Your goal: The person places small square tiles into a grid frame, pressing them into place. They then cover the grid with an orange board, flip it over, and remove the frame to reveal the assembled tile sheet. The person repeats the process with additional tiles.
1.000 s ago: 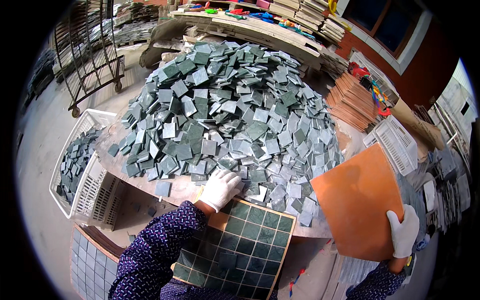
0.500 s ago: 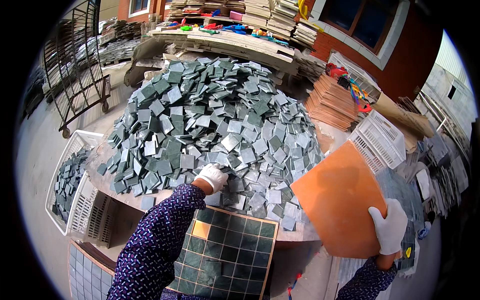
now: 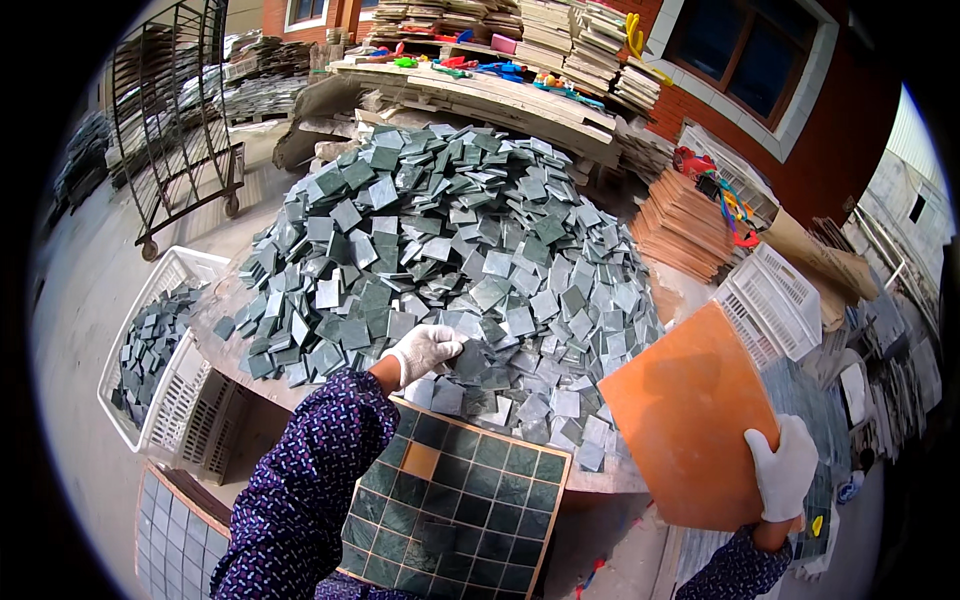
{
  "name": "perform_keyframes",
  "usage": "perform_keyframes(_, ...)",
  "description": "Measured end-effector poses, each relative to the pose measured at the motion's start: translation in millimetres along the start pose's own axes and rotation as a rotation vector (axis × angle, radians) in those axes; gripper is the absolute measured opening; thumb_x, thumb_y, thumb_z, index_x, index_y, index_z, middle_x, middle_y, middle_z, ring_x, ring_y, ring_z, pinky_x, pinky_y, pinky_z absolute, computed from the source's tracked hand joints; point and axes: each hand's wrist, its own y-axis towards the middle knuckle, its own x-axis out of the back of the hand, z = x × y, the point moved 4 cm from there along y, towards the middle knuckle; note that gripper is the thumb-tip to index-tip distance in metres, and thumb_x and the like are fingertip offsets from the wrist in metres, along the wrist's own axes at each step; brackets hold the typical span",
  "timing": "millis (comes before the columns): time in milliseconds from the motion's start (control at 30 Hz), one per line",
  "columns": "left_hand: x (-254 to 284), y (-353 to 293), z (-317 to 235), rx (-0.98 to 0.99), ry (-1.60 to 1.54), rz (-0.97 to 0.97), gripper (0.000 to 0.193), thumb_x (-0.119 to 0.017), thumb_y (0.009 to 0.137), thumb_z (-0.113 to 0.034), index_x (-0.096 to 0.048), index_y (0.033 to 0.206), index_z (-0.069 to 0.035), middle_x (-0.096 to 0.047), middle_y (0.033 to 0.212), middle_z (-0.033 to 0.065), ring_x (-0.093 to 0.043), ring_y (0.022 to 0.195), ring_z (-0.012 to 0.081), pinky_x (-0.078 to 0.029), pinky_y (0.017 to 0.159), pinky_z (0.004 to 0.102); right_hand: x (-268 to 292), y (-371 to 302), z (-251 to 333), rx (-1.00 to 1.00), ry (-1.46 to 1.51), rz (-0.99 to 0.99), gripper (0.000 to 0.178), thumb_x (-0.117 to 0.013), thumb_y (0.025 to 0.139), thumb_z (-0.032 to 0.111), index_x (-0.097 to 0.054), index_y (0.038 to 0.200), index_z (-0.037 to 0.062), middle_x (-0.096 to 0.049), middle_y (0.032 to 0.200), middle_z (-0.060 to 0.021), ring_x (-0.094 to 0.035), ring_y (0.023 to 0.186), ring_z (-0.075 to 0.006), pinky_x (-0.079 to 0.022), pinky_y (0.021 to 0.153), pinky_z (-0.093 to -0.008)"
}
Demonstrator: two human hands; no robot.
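Observation:
My left hand [image 3: 426,352], in a white glove, is at the near edge of a big heap of grey-green square stone tiles [image 3: 400,245]. Its fingers are pinched on a small stone tile [image 3: 468,362]. In front of me lies a wooden-edged tile tray [image 3: 556,490], its grid filled with dark green tiles. One cell [image 3: 420,461] near its upper left shows bare orange. On the right, my gloved right hand [image 3: 785,468] grips the edge of a flat orange board [image 3: 690,420], its thumb on the face and its other fingers hidden behind.
A white crate [image 3: 125,400] of tiles stands at the left, with another gridded tile panel [image 3: 178,535] below it. Stacked orange boards [image 3: 685,225] and white crates [image 3: 770,300] are at the right. A black metal rack trolley [image 3: 175,130] stands far left.
The view has shifted, so the scene sits farther right and lower. My left hand has drawn slightly left over the heap, fingers pinched. My right hand still holds the orange board.

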Motion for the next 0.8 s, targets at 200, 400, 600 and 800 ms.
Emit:
perform_keyframes(200, -13, -50, 34, -0.047, 0.583, 0.252, 0.018, -0.067, 0.087, -0.012, -0.071, 0.103, -0.006, -0.072, 0.097, 0.0082, -0.067, 0.088, 0.0176, -0.051, 0.079, 0.0293, -1, -2, -3, -0.006, 0.006, 0.004, 0.024, -0.071, 0.074, 0.02, -0.06, 0.087, 0.0024, -0.057, 0.081, -0.0158, -0.058, 0.075, -0.0368, -0.046, 0.068, -0.0422)
perform_keyframes(400, -29, -111, 58, -0.342, 0.946, 0.138, 0.026, -0.068, 0.081, -0.019, -0.067, 0.105, -0.009, -0.061, 0.112, 0.0116, -0.058, 0.104, 0.0311, -0.047, 0.088, 0.039, -3, 2, -11, 0.005, -0.021, 0.026, 0.024, -0.071, 0.076, 0.018, -0.059, 0.089, 0.0013, -0.058, 0.083, -0.0166, -0.057, 0.075, -0.0381, -0.046, 0.068, -0.0423)
perform_keyframes(600, -40, -144, 85, -0.447, 1.254, 0.121, 0.064, -0.056, 0.089, -0.04, -0.043, 0.141, -0.005, -0.039, 0.148, 0.0162, -0.032, 0.14, 0.0313, -0.02, 0.114, 0.0497, -3, 0, -4, -0.016, -0.018, 0.047, 0.024, -0.071, 0.077, 0.018, -0.058, 0.089, 0.0012, -0.057, 0.083, -0.0176, -0.057, 0.075, -0.0385, -0.046, 0.068, -0.0418)
perform_keyframes(800, -74, -191, 84, -0.396, 1.244, 0.226, 0.082, -0.047, 0.087, -0.062, -0.037, 0.144, -0.003, -0.035, 0.15, 0.0172, -0.025, 0.143, 0.0316, -0.013, 0.116, 0.0494, -2, -4, 0, 0.031, -0.038, 0.013, 0.023, -0.07, 0.078, 0.017, -0.058, 0.09, 0.0012, -0.056, 0.083, -0.0172, -0.057, 0.076, -0.0382, -0.046, 0.069, -0.0413)
